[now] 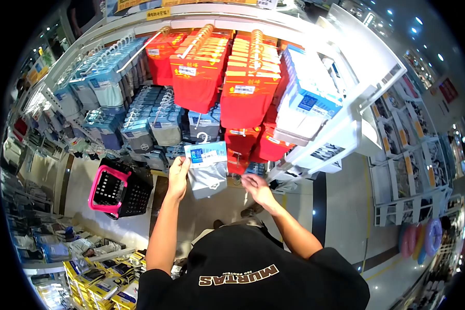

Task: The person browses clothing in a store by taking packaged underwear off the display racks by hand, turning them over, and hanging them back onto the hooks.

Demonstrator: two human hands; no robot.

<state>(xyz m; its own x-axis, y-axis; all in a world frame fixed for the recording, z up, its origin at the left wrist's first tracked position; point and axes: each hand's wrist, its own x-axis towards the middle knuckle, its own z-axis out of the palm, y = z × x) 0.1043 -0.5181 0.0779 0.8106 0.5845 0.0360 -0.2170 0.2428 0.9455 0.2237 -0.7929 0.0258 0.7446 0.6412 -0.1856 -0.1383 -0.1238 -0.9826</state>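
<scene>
A packaged pair of grey socks (208,178) with a blue and white header card and a plastic hook hangs from my left hand (179,174), whose thumb and fingers pinch the card's left edge. To the right of the pack is my right hand (257,187), apart from it and slightly blurred, its fingers partly curled; whether anything is in them I cannot make out. Just beyond my hands are red sock packs (250,98) on display hooks. Blue-carded sock packs (165,124) hang beside them on the left.
A black shopping basket (139,194) with a pink rim stands on the floor to the left. White shelving (408,150) rises on the right, near inflatable rings (433,235). Yellow packs (101,281) lie on a stand at lower left.
</scene>
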